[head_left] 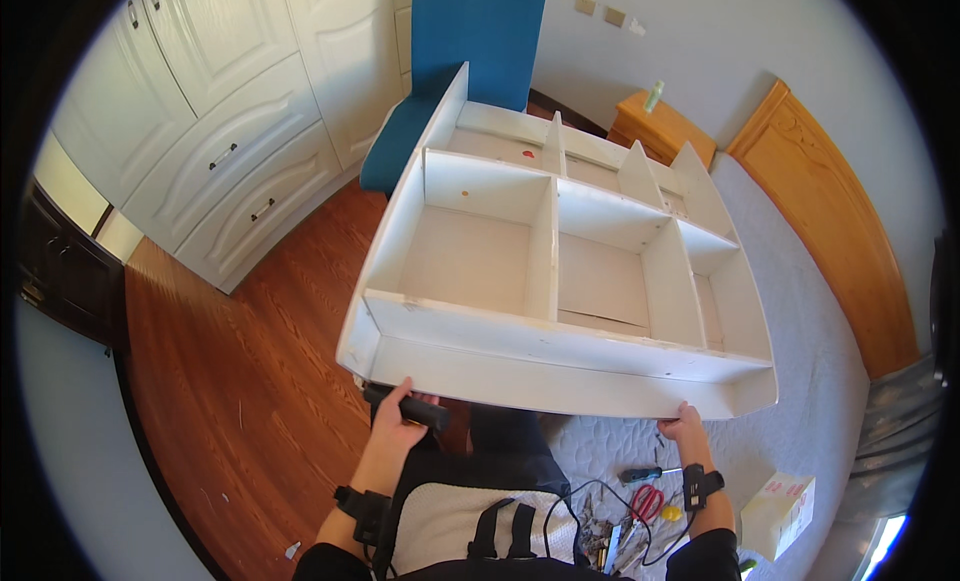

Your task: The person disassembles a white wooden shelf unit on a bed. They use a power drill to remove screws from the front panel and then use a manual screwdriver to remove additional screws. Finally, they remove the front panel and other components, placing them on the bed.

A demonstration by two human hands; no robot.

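Observation:
A white shelf unit (540, 383) with several open compartments lies tilted in front of me, spanning the middle of the head view. At its near left corner, my left hand (397, 426) is closed around a black tube-shaped thing (425, 412), whose kind I cannot make out. The fingertips of that hand come up close to the shelf's near edge. My right hand (686, 428) grips the same edge near its right end, with the fingers partly hidden under the board.
A blue chair (478, 41) stands behind the unit's far left side. To the right is a bed (800, 311) with a wooden headboard (830, 221). On it lie a screwdriver (640, 474), red-handled scissors (647, 502), loose small tools and a box (777, 516). White cabinets (230, 131) line the left.

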